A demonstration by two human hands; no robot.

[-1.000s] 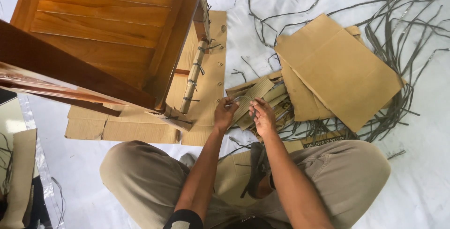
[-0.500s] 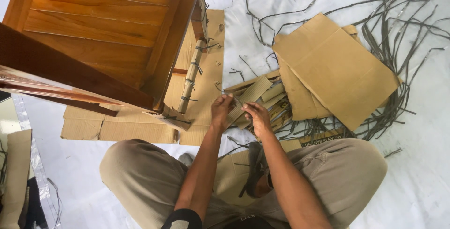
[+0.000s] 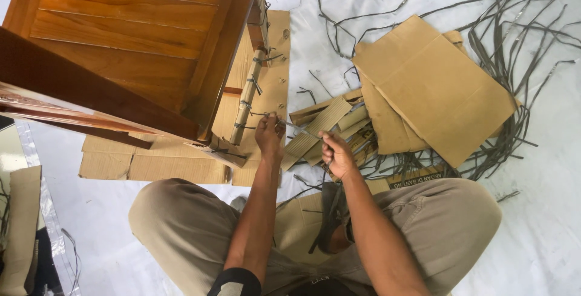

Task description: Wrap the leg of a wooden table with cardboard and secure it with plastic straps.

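A thin grey strap is stretched taut between my two hands. My left hand pinches one end close to a cardboard-wrapped leg of the brown wooden furniture piece, which is tied with several grey straps. My right hand grips the other end over a pile of corrugated cardboard strips. I sit cross-legged on the white floor sheet.
Flat cardboard sheets lie to the right, with a tangle of loose grey straps around them. More cardboard lies flat under the furniture. A cardboard piece sits at the far left edge.
My left hand has moved left and up from the cardboard strips toward the wrapped leg, pulling the strap out. My right hand has stayed roughly in place, drawing the strap taut.
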